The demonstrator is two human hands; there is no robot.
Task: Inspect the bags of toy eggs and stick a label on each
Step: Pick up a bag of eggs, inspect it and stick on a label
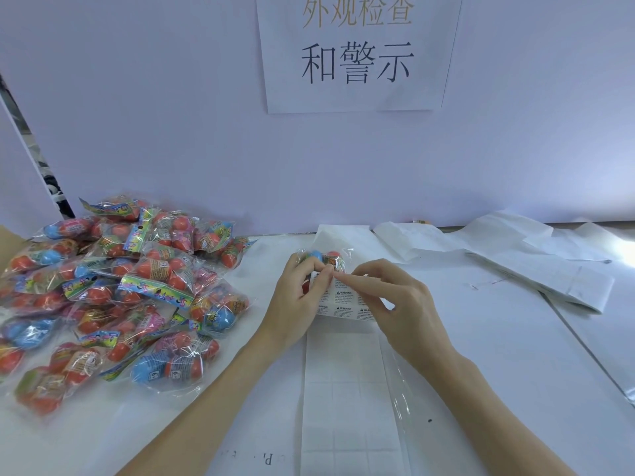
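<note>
Hands are meeting over the white counter (481,338): the left hand (295,297) is gripping a bag of toy eggs (324,257), while the right hand (395,304) is pinching a label (321,281) against it, above the label sheet (343,307). More bags (117,293) are lying piled at the left.

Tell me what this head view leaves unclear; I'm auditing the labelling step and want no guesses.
- Bag of toy eggs in the left hand: lower part hidden by the fingers of both hands.
- Label sheet: only WARNING reads; the small print is too small. The right hand covers its right edge.
- Wall sign: top line cut off by the frame edge.
- Pile of bags: left side cut off; print blurred.
</note>
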